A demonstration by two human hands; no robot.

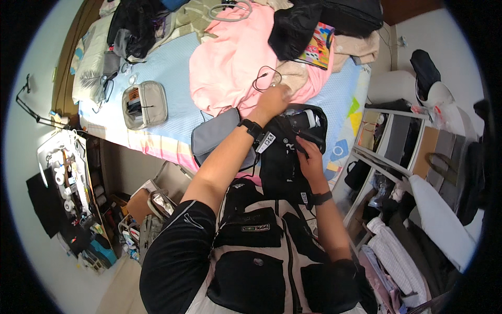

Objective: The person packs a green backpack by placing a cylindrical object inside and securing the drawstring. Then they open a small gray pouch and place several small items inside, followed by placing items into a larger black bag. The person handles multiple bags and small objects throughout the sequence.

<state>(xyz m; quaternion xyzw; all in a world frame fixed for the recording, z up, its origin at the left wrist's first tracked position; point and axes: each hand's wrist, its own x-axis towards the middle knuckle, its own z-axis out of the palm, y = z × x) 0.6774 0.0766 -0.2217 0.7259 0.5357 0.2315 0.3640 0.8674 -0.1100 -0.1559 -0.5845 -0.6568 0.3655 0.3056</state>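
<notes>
My left hand [277, 97], partly blurred, is over the pink blanket [227, 59], beside a looped black cable [259, 80]. Whether its fingers hold the cable cannot be told. An opened black fabric case [322, 127] lies at the bed's near edge, with a black-and-white item [308, 119] and other small things inside. Its black flap [276, 168] with white lettering hangs towards my body. My right hand [310, 155] grips the case's near edge, fingers on top. Left of the case, a grey pouch [215, 131] lies partly behind my left forearm.
An open beige pouch [159, 106] with dark items stands on the blue bed cover [176, 70]. Black bags [298, 31] and a colourful printed bag [319, 47] lie at the far side. A white shelf rack [392, 159] is at right; a lit, cluttered desk [74, 172] at left.
</notes>
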